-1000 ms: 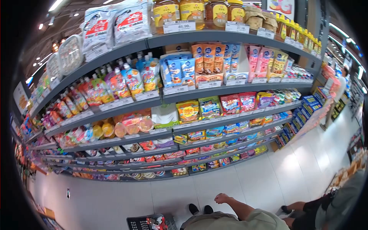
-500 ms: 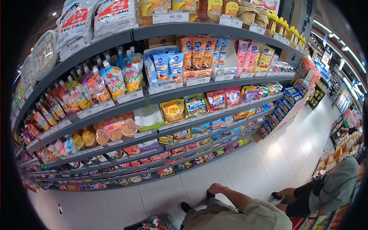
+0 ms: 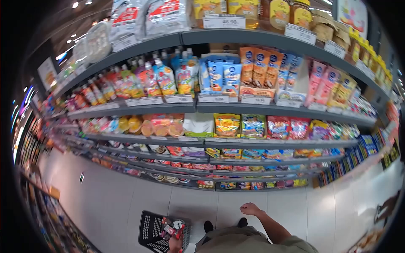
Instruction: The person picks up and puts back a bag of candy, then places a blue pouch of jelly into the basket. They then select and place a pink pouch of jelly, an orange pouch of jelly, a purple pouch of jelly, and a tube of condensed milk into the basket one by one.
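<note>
My right hand (image 3: 249,208) hangs in front of my body above the floor, its fingers curled together with nothing visible in them. At the bottom left of centre, my left hand (image 3: 175,244) shows partly at the near side of a dark shopping basket (image 3: 148,225), closed on it; its fingers are indistinct. Red, black and white packages (image 3: 172,227) lie inside the basket. Neither hand touches the shelves.
A long curved shelf unit (image 3: 232,109) holds drink pouches (image 3: 165,78), tube packs (image 3: 260,67), candy bags (image 3: 227,125) and jars (image 3: 279,14). Another shelf (image 3: 46,211) stands at the lower left. Part of another person (image 3: 386,206) shows at the right edge.
The view has swung right to left, so the shelves sit further right and face me more squarely. More of the basket and my left hand show; the other person has slid towards the right edge.
</note>
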Motion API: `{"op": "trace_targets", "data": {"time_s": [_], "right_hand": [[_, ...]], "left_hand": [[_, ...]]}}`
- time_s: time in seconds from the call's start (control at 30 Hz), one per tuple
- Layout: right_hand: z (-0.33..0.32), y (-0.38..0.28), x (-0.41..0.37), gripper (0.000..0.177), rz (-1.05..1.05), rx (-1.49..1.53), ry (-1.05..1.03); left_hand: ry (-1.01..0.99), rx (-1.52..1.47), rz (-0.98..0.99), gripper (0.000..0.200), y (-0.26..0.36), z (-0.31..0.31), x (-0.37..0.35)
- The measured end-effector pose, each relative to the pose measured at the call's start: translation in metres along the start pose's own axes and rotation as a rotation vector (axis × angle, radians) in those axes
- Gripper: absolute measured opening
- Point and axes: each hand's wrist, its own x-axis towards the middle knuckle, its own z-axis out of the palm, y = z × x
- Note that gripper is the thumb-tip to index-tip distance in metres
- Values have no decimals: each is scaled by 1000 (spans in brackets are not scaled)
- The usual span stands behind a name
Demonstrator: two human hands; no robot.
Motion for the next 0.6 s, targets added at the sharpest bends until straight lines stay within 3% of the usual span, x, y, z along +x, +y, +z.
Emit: {"op": "trace_targets", "data": {"time_s": [0.03, 0.07, 0.1, 0.23, 0.3, 0.37, 0.43, 0.5, 0.6], "right_hand": [[-10, -1, -6, 37, -8, 72, 15], [-23, -7, -10, 37, -49, 99, 1], [-38, -17, -15, 37, -62, 78, -17], [-108, -73, -37, 34, -514, -53, 89], [-155, -134, -71, 31, -715, -25, 146], [-208, -216, -134, 28, -722, -22, 142], [-244, -259, -160, 28, -780, -34, 221], [-280, -301, -184, 28, -1060, -128, 448], [-319, -353, -203, 29, -1063, 55, 627]], "left_hand": [[-43, 72, -19, 42, 2, 5, -2], [63, -47, 55, 55, 5, 11, -9], [24, 7, -28, 56, 16, 10, -17], [-8, 43, -20, 57, 24, 26, -31], [-134, 106, -69, 56, 34, 25, -43], [-149, 77, -67, 53, 48, 23, -56], [-205, 96, -95, 51, 45, 30, -57], [-233, 118, -67, 50, 39, 36, -57], [-262, 115, 53, 51, 28, 44, -55]]}}
